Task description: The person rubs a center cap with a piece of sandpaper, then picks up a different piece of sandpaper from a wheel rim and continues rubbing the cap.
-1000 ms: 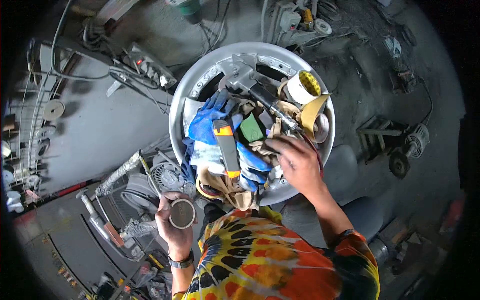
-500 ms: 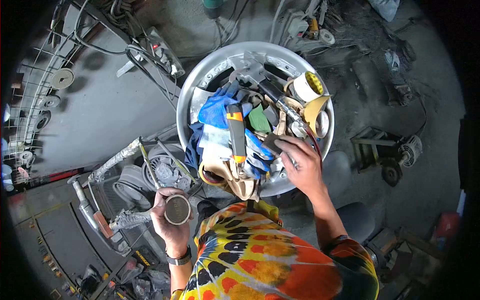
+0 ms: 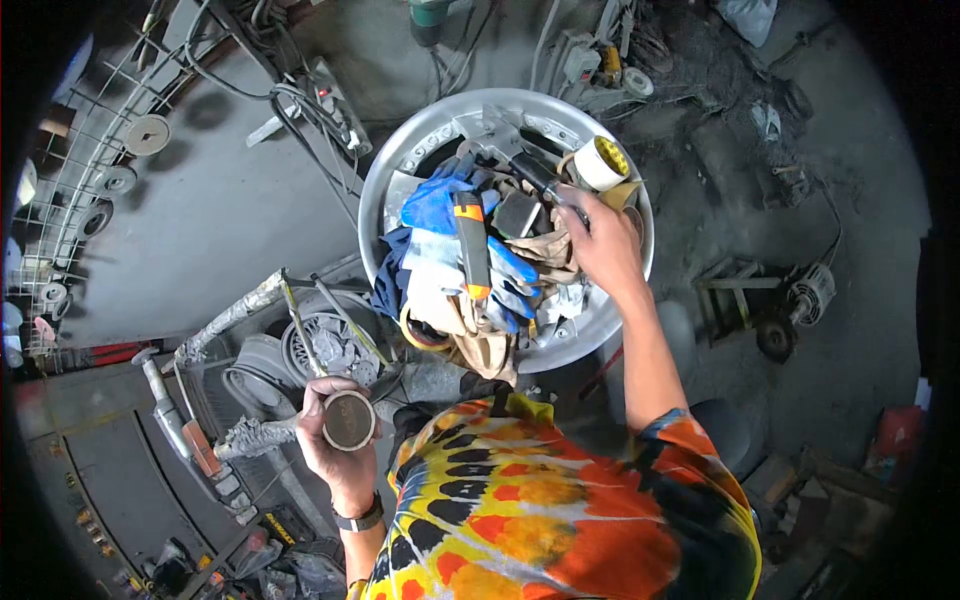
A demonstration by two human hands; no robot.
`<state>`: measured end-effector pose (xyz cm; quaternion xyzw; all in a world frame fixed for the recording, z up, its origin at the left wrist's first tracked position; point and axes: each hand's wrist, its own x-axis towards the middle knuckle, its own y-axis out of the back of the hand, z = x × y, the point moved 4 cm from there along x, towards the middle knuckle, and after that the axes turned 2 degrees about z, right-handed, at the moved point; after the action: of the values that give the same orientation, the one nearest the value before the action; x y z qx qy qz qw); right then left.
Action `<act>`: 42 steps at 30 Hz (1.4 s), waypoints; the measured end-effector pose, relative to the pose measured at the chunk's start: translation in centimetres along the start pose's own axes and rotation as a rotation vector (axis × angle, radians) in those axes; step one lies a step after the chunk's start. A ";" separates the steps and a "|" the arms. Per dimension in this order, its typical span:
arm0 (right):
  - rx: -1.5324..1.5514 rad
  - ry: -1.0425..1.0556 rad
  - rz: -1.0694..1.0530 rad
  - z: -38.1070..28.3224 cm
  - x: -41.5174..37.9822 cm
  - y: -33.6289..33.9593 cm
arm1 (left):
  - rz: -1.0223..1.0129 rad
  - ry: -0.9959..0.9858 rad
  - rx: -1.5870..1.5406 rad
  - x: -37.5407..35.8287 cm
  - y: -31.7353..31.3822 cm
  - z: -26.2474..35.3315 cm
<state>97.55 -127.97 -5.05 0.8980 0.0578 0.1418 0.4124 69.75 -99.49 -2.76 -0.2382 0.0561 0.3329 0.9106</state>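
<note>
My left hand (image 3: pixel 325 445) is closed on a round disc (image 3: pixel 350 420) with a brown face and a pale rim, held low at the left. My right hand (image 3: pixel 608 245) is over the pile in the silver wheel rim (image 3: pixel 372 205), fingers wrapped round the metal end of a slim air tool (image 3: pixel 535 174) with a black body. Left of that hand lies a dark sanding block (image 3: pixel 518 213). A utility knife (image 3: pixel 471 245) with orange ends rests on blue work gloves (image 3: pixel 432 207) and white cloth. A tape roll (image 3: pixel 600 164) stands beyond my right hand.
A wire rack (image 3: pixel 95 165) with abrasive discs stands at the far left. Cables and a power strip (image 3: pixel 340 110) lie behind it. A wrapped metal frame (image 3: pixel 225 325) and other wheels (image 3: pixel 262 375) are at lower left. A motor on a wheeled frame (image 3: pixel 770 310) sits at right.
My right hand has let go of the sanding block, which now lies on the pile, and has moved up onto the air tool. My left hand still holds the disc.
</note>
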 end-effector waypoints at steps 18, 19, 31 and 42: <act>0.240 -0.465 0.018 2.0 -8.7 -3.1 | 0.055 -0.017 -0.065 -2.3 2.2 0.2; 0.163 -0.440 0.026 3.2 -8.6 -4.3 | 0.044 -0.019 -0.064 -2.3 2.3 0.1; 0.186 -0.318 -0.231 2.9 -9.9 -5.1 | 0.060 -0.027 -0.071 -3.3 2.0 0.2; 1.159 -0.416 0.208 3.3 -9.7 -0.2 | 0.028 0.011 -0.169 -3.0 0.5 0.7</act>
<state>89.32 -132.38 -9.22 0.9856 -0.0438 -0.0512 -0.1552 67.08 -100.54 -1.53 -0.3154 0.0361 0.3479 0.8821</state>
